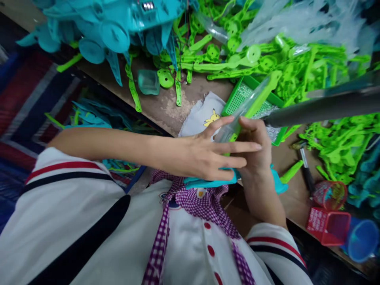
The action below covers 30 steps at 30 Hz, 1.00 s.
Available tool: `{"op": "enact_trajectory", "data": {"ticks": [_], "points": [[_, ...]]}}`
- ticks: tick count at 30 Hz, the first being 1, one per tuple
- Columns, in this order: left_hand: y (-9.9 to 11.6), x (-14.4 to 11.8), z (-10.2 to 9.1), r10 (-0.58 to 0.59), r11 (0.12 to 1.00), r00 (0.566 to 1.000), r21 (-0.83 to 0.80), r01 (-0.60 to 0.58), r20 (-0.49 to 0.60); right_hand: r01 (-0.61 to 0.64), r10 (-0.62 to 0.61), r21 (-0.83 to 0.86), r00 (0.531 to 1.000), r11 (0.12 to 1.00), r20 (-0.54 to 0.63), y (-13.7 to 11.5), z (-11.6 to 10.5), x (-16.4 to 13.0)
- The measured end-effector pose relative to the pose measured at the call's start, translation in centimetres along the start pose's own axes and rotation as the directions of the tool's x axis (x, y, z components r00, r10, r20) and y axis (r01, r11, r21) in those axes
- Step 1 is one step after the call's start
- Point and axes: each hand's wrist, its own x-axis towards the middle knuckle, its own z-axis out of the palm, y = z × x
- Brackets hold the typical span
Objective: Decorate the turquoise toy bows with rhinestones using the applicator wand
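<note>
My left hand [204, 156] reaches in from the left, its thumb and stretched fingers around a long lime-green plastic part [258, 97] with a clear plastic piece [245, 109] along its side. Against the same part rests my right hand [257, 146], thumb on its edge and the other fingers mostly hidden behind. A teal plastic piece [212, 183] shows under my left hand, and more teal shows behind my right wrist; whether it joins the green part I cannot tell. The tip of a dark rod-shaped tool [320, 107] comes in from the right, close to my right hand.
A green basket [230, 107] with small silvery pieces stands behind my hands, beside a grey cloth [196, 116]. Lime-green parts [320, 63] and teal parts [115, 23] pile up on the table. A hammer-like tool [305, 170], red baskets [329, 225] and a blue cup [362, 239] are at right.
</note>
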Motion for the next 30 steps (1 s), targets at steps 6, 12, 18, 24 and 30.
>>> {"op": "enact_trajectory", "data": {"ticks": [6,12,18,24,30], "points": [[-0.4,0.2,1.4,0.209,0.933,0.976,0.287,-0.216,0.054,0.032,-0.032,0.0,0.998,0.999,-0.045,1.3,0.0,0.6],[-1.2,0.4,2.9,0.2,0.972,0.977,0.11,-0.207,0.066,-0.04,0.04,-0.001,0.999,0.999,-0.022,1.4,0.5,0.7],[-3.1,-0.3,1.2,0.067,0.997,0.985,0.024,-0.072,0.157,0.114,-0.111,-0.152,0.993,0.982,0.032,2.2,-0.4,3.9],[-4.6,-5.8,1.1,-0.649,0.722,0.759,-0.356,0.593,-0.054,0.156,-0.147,-0.247,0.988,0.956,0.051,3.2,-1.7,9.4],[-1.9,-8.5,9.3,-0.835,0.228,0.506,-0.703,0.673,0.214,0.191,-0.171,-0.405,0.982,0.894,0.084,2.7,-2.4,11.1]]}}
